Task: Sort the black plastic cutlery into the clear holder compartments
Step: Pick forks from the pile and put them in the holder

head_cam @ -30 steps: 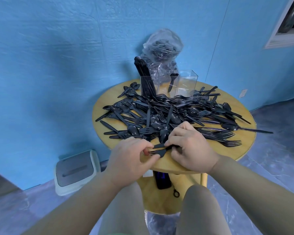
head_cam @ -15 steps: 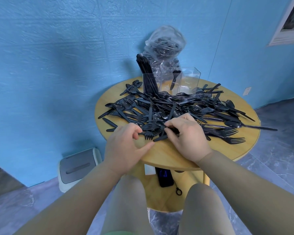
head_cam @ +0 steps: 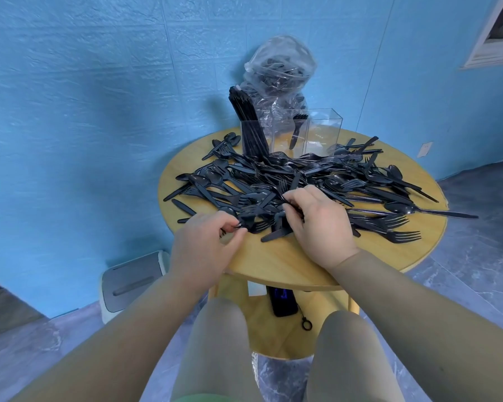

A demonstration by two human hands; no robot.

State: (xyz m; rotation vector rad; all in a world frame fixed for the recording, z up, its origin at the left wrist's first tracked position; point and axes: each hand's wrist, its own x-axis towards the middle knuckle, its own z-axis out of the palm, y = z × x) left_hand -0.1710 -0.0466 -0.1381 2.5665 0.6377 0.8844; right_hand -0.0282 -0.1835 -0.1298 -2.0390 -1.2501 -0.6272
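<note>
A heap of black plastic forks, spoons and knives (head_cam: pixel 325 181) covers the round wooden table (head_cam: pixel 273 256). At the back stands the clear holder (head_cam: pixel 323 129): its left compartment is packed with black pieces, the middle one holds a single fork, the right one looks bare. My left hand (head_cam: pixel 206 250) pinches a black piece at the heap's near edge. My right hand (head_cam: pixel 317 224) has its fingers curled round black cutlery in the heap. A black knife (head_cam: pixel 276 234) lies between my hands.
A clear plastic bag (head_cam: pixel 279 65) with more black cutlery leans on the blue wall behind the holder. A long piece (head_cam: pixel 447 213) sticks out past the table's right rim. A white-grey box (head_cam: pixel 131 282) sits on the floor at left. A dark phone (head_cam: pixel 280 300) lies on the lower shelf.
Both hands have moved from the table's near edge forward into the heap. The fingers have shifted from one piece to others farther in.
</note>
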